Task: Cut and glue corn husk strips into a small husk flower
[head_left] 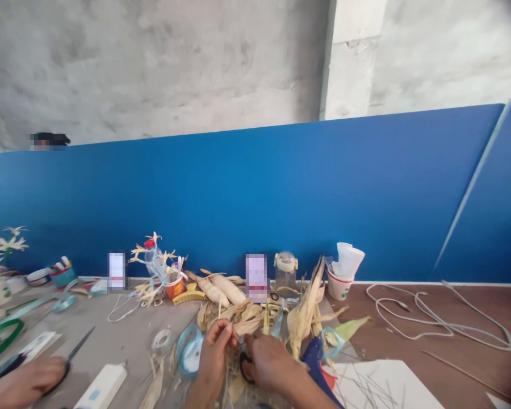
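Low in the middle of the head view, my left hand (215, 347) is closed, thumb and fingertips pinching a thin pale strip (220, 308) that looks like corn husk and sticks up. Close beside it, my right hand (267, 359) is closed around scissors, whose black handle loop (245, 369) shows; their blades are hidden between the hands. Dry corn husks (249, 321) lie in a heap just beyond my fingers. A light blue ribbon spool (191, 355) is left of my left wrist. Right of my right hand stands an upright bundle of husks (306, 315).
At the left, a co-worker's hand (38, 375) holds scissors (77, 347). Behind the husks stand a phone (256, 275), a jar (285, 272) and a paper cup (339, 285). Thin wires (375, 386) lie on white paper; a white cable (447, 324) coils at right. A blue partition (255, 199) borders the table.
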Motion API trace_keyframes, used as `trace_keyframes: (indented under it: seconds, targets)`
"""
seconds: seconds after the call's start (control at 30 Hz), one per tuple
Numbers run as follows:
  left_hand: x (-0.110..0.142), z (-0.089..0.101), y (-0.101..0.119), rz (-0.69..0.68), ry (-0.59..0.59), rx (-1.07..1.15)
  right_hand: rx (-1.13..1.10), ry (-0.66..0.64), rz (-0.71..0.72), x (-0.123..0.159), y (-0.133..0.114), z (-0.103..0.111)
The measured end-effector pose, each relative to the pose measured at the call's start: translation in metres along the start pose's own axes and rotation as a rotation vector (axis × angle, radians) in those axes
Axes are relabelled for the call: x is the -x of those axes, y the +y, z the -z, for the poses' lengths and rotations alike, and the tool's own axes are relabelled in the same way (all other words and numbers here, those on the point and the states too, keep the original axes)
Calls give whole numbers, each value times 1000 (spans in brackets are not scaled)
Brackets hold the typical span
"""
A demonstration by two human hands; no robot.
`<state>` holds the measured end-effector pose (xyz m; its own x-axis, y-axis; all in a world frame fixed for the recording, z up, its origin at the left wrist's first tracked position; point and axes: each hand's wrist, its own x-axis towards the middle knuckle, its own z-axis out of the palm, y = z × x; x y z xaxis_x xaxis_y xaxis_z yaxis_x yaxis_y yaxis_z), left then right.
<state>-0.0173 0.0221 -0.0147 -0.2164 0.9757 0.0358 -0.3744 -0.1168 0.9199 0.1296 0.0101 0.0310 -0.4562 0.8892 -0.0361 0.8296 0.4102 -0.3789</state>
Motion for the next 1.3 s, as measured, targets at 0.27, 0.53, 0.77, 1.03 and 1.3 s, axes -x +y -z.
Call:
trace_keyframes:
  seconds: [0.27,0.53,0.77,1.03,1.3]
  targets:
    - [3,1,-2,-81,-48,-257,-86,-82,11,4,7,8]
    - [6,-3,5,-100,-41,-330,11,-27,17,5,-5,9]
    - [12,-7,10,-101,-69,-370,59,-32,77,1,-5,1]
    - [11,-5,8,-112,-71,-411,90,72,20,-6,-2,9]
    - [13,-9,7,-93,-115,-368,-228,210,107,-8,1,12]
